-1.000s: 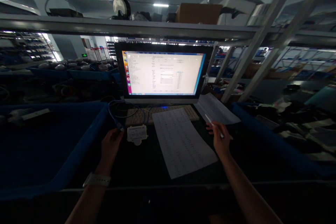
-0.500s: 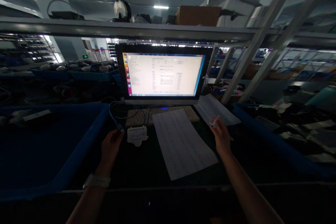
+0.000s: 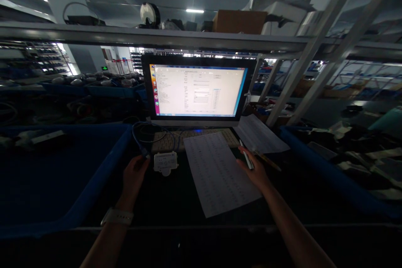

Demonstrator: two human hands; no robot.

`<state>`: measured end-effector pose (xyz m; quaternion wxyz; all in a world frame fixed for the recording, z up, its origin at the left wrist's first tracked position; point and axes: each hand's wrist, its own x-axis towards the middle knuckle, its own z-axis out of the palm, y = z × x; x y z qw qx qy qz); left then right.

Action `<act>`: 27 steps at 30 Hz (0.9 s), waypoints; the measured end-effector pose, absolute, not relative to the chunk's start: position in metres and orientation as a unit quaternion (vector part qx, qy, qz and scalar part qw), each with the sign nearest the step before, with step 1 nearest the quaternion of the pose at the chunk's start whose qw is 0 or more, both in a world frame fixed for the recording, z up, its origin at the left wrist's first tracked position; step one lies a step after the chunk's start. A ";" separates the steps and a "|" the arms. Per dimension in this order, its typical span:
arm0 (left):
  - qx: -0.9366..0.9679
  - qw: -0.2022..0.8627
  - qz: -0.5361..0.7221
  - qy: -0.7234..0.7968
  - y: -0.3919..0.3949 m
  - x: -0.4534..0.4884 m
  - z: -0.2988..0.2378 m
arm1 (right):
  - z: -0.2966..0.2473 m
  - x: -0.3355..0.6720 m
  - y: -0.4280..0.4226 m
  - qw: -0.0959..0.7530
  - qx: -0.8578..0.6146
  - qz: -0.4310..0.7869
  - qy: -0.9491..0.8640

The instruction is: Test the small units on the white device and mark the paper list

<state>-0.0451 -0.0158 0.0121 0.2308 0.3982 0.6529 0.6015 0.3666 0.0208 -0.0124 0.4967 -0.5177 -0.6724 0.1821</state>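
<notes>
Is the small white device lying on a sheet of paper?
No: the device lies left of the nearer sheet, with dark table showing between them.

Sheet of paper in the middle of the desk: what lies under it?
The sheet overlaps the keyboard at its far end; keys show on either side. The rest appears to lie over the dark desktop. Anything else beneath is covered.
</notes>
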 end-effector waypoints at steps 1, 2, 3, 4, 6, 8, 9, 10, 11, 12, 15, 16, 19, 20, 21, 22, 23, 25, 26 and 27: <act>0.400 0.232 0.601 0.652 -0.016 -0.045 0.012 | -0.013 0.366 0.020 0.458 -0.521 0.184 -0.696; 0.402 0.233 0.601 0.650 -0.016 -0.046 0.011 | -0.014 0.365 0.019 0.421 -0.526 0.186 -0.715; 0.405 0.235 0.600 0.649 -0.016 -0.046 0.011 | -0.015 0.364 0.019 0.385 -0.531 0.187 -0.731; 0.407 0.237 0.599 0.647 -0.016 -0.046 0.011 | -0.016 0.363 0.019 0.351 -0.535 0.186 -0.745; 0.406 0.240 0.601 0.646 -0.016 -0.046 0.012 | -0.016 0.362 0.018 0.291 -0.540 0.175 -0.770; 0.402 0.240 0.601 0.648 -0.016 -0.044 0.014 | -0.014 0.360 0.016 0.250 -0.542 0.146 -0.789; 0.402 0.238 0.600 0.649 -0.016 -0.044 0.015 | -0.012 0.360 0.014 0.234 -0.543 0.130 -0.796; 0.401 0.237 0.601 0.650 -0.017 -0.043 0.016 | -0.011 0.359 0.011 0.220 -0.543 0.116 -0.802; 0.402 0.238 0.600 0.649 -0.017 -0.042 0.017 | -0.009 0.359 0.007 0.207 -0.543 0.104 -0.807; 0.402 0.239 0.600 0.649 -0.018 -0.041 0.019 | -0.007 0.359 0.003 0.196 -0.543 0.096 -0.811; 0.401 0.249 0.596 0.650 -0.019 -0.040 0.021 | -0.002 0.360 -0.016 0.171 -0.541 0.087 -0.819; 0.400 0.250 0.595 0.651 -0.020 -0.039 0.022 | -0.001 0.361 -0.023 0.163 -0.542 0.086 -0.820; 0.402 0.251 0.591 0.653 -0.021 -0.039 0.023 | 0.001 0.366 -0.041 0.139 -0.548 0.084 -0.820; 0.402 0.249 0.588 0.656 -0.021 -0.039 0.024 | 0.002 0.368 -0.045 0.137 -0.549 0.081 -0.820; 0.401 0.247 0.585 0.660 -0.021 -0.039 0.024 | 0.004 0.369 -0.049 0.141 -0.548 0.079 -0.821; 0.400 0.246 0.582 0.664 -0.021 -0.038 0.025 | 0.008 0.369 -0.051 0.155 -0.544 0.077 -0.821; 0.398 0.246 0.581 0.666 -0.022 -0.038 0.026 | 0.013 0.368 -0.051 0.180 -0.536 0.078 -0.821; 0.393 0.250 0.584 0.665 -0.022 -0.037 0.028 | 0.025 0.362 -0.046 0.257 -0.516 0.097 -0.812; 0.392 0.254 0.586 0.662 -0.022 -0.036 0.028 | 0.032 0.356 -0.041 0.305 -0.506 0.115 -0.798; 0.393 0.257 0.588 0.659 -0.023 -0.036 0.029 | 0.037 0.348 -0.034 0.354 -0.498 0.142 -0.779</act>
